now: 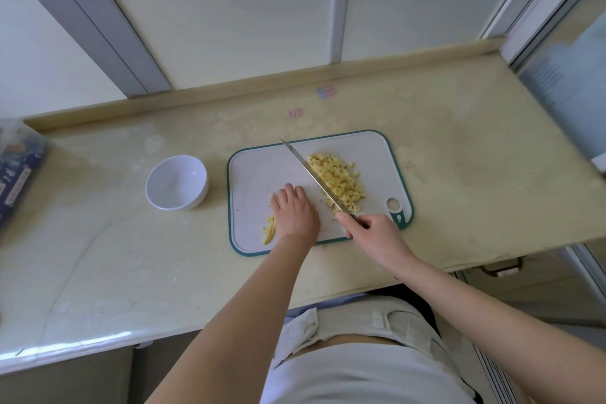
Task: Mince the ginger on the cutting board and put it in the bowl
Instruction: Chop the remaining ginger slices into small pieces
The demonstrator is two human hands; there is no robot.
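Ginger dice (337, 182) lie heaped on the cutting board (249, 174); your right hand (373, 236) grips the knife (311, 174) beside them, your left hand (295, 211) rests flat, fingers straight, by uncut strips (269, 229).

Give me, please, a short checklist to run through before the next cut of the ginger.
1. Right hand grips the knife by the handle: ok.
2. Left hand clear of the blade: ok, bare board shows between them.
3. Uncut strips under the blade: not ok, they lie near the board's left edge beside the left hand, while the blade lies against the pile.
4. Pile fine enough: not ok, it looks like coarse dice.
5. Bowl ready: ok, upright, empty, left of the board.
6. Board flat on the counter: ok.
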